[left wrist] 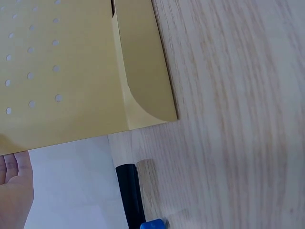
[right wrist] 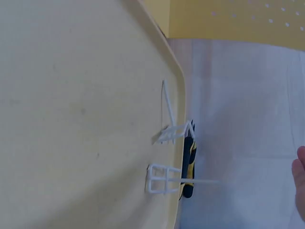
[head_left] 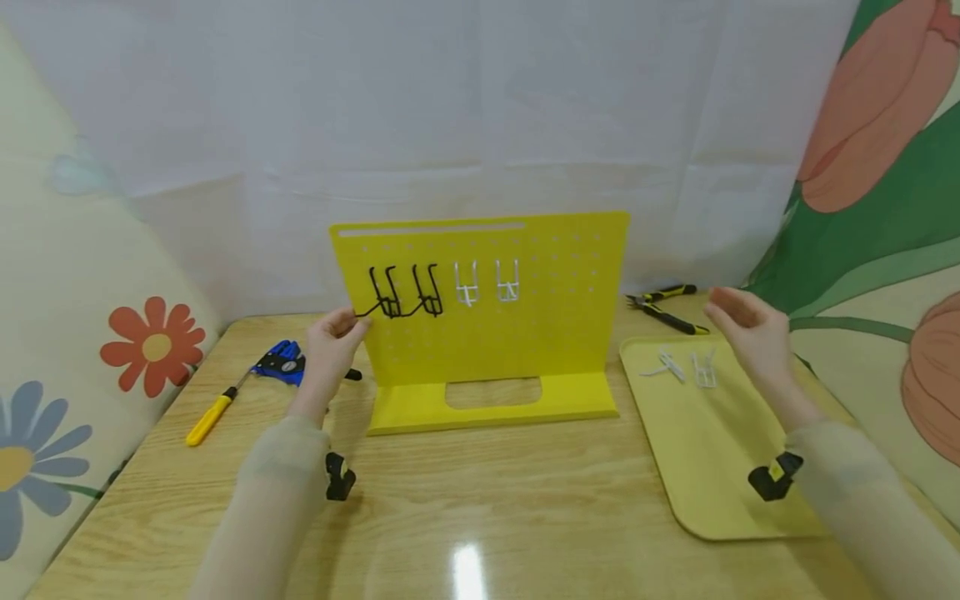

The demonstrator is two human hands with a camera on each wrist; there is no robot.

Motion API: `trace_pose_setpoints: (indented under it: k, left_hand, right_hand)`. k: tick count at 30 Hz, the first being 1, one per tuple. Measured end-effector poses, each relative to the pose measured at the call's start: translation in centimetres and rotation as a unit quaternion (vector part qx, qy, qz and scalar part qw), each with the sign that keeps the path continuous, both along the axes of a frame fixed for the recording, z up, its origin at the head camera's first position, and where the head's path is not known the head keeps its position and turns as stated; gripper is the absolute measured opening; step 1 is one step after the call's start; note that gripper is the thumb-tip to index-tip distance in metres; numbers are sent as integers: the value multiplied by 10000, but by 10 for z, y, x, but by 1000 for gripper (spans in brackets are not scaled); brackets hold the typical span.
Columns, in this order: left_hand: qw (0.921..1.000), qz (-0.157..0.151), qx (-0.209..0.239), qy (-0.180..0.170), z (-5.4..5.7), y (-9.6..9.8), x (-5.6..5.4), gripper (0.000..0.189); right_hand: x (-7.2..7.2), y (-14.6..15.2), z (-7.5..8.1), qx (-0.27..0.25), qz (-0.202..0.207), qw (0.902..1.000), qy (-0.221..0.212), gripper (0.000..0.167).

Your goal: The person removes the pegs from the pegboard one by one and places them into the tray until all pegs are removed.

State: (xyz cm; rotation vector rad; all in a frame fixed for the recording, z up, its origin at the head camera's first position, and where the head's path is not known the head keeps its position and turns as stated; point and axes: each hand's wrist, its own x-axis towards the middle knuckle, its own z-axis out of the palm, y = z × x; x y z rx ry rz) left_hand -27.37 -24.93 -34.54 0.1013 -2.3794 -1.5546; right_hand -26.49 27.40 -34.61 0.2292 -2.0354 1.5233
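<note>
Clamped on the left edge of the yellow pegboard (head_left: 566, 337), the left hand's (head_left: 330, 345) fingers would do best to brace it lightly, without flexing the panel. The right hand's (head_left: 753, 333) fingers curve loosely, a little apart and seemingly empty, near the tray (head_left: 701, 475), where two white wire hooks (right wrist: 166, 180) lie, best pinched singly; two black hooks (head_left: 389, 306) and another white pair (head_left: 467, 294) hang on the board.

In the left wrist view, the left hand's grip (left wrist: 15, 195) is cropped at the side, its fingertips hidden behind the yellow board (left wrist: 81, 81), and the blue tool (left wrist: 153, 224) is mostly chopped off below. In the right wrist view, the right hand's grip (right wrist: 299, 183) is barely caught, and the pliers (right wrist: 188, 164) are kinda blocked by the tray (right wrist: 95, 95).
</note>
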Motion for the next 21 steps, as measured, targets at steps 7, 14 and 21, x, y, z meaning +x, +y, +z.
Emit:
trace_pose_setpoints:
  k: [7,14,21]
  left_hand:
    - [10000,-30,-34,-13,0,0,0,48]
    - [10000,-27,33,-8,0,0,0,47]
    - [10000,-37,12,-21,0,1,0,48]
  right_hand:
    - [6,-33,15,-441,187,9963,709,32]
    - [10,-61,21,-88,712,9901,1206,36]
    - [12,-89,19,799,1134,9779,1567,49]
